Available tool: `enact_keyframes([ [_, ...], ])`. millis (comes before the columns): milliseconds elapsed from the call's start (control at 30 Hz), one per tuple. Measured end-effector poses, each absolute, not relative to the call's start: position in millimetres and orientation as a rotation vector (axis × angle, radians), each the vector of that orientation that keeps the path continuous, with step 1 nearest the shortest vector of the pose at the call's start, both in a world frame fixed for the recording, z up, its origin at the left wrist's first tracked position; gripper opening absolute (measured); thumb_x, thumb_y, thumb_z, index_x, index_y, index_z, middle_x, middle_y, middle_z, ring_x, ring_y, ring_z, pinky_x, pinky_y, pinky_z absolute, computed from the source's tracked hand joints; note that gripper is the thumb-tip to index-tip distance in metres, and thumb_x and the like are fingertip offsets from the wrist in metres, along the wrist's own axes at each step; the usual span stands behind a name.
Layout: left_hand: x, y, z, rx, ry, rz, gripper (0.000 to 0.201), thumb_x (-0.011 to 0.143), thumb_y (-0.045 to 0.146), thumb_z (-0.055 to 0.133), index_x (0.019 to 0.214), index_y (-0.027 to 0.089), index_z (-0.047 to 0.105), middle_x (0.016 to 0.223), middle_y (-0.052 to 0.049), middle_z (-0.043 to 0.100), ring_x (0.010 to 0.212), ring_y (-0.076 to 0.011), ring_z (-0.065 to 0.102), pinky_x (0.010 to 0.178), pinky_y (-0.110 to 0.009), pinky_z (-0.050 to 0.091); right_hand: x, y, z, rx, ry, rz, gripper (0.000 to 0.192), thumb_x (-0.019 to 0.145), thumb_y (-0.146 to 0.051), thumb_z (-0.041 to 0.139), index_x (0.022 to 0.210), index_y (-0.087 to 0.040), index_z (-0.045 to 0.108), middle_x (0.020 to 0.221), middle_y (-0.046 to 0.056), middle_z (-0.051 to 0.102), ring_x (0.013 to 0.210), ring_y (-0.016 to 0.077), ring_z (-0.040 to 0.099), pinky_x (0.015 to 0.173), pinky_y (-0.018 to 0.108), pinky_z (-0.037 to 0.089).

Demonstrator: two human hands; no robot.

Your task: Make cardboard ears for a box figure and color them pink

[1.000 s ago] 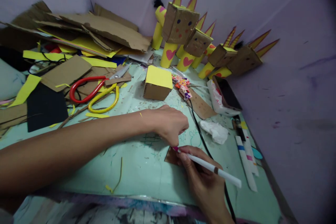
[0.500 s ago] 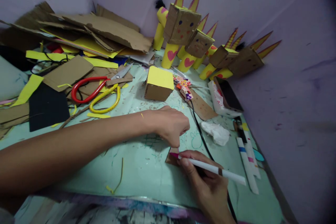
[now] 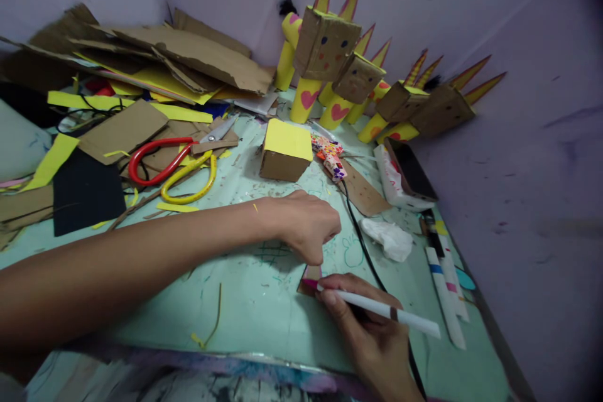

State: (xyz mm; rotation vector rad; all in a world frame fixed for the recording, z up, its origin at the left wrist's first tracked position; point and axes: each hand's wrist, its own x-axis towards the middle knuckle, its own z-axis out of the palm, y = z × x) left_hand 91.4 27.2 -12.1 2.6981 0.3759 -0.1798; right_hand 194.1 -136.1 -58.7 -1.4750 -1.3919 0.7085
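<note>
pinching: your left hand presses fingertips on the small cardboard piece, on the green mat
gripping: your right hand holds the white marker, pink tip on that piece
hidden: cardboard mostly covered by both hands

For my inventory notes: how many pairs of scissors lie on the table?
2. The red-handled scissors lie left of the yellow-topped box; the yellow-handled scissors lie just below them, crossing. More may hide under the cardboard pile.

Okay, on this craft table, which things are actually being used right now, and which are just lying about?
In use: white marker in the right hand; small cardboard piece pinned by the left hand.

Lying about: scissors, yellow-topped box, crumpled tissue, cardboard figures.
</note>
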Motion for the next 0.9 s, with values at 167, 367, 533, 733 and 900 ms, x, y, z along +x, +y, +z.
enact_keyframes([
  [167,92.0,26.5,-10.7,2.692,0.383,-0.202,0.014,0.057,0.031,0.060,0.065,0.022,0.055,0.065,-0.001,0.062,0.062,-0.0197,0.055,0.046,-0.028,0.028,195.3,-137.1,-62.9,-1.522,-1.406,0.637,0.020,0.080,-0.014,0.062,0.093,-0.027,0.070,0.081,0.000,0.072,0.069,0.0142,0.067,0.062,0.022,0.053],
  [367,91.4,26.9,-10.9,2.682,0.371,-0.203,0.015,0.057,0.032,0.061,0.065,0.021,0.055,0.065,-0.002,0.062,0.062,-0.0196,0.055,0.046,-0.028,0.028,192.2,-135.6,-56.5,-1.464,-1.474,0.696,0.017,0.081,-0.012,0.058,0.088,-0.024,0.070,0.078,0.002,0.073,0.069,0.0165,0.068,0.062,0.024,0.054],
  [533,90.7,27.5,-12.1,2.700,0.362,-0.182,0.013,0.059,0.031,0.060,0.065,0.021,0.054,0.064,-0.002,0.061,0.060,-0.0194,0.054,0.045,-0.029,0.028,193.7,-138.4,-53.0,-1.432,-1.581,0.691,0.016,0.079,-0.012,0.059,0.083,-0.022,0.069,0.070,0.001,0.071,0.059,0.0154,0.065,0.053,0.024,0.050],
  [733,92.0,27.3,-10.4,2.686,0.366,-0.204,0.016,0.057,0.033,0.061,0.066,0.021,0.054,0.062,-0.001,0.059,0.059,-0.0188,0.053,0.045,-0.028,0.028,194.1,-138.8,-55.5,-1.498,-1.504,0.666,0.019,0.082,-0.013,0.057,0.092,-0.024,0.069,0.079,0.003,0.073,0.069,0.0181,0.068,0.061,0.026,0.054],
  [900,91.8,26.2,-9.5,2.698,0.381,-0.222,0.014,0.058,0.032,0.061,0.066,0.021,0.057,0.063,-0.002,0.060,0.060,-0.0196,0.055,0.046,-0.028,0.028,193.0,-139.0,-56.2,-1.440,-1.580,0.656,0.019,0.081,-0.011,0.057,0.090,-0.023,0.068,0.078,0.002,0.072,0.066,0.0168,0.067,0.059,0.025,0.053],
])
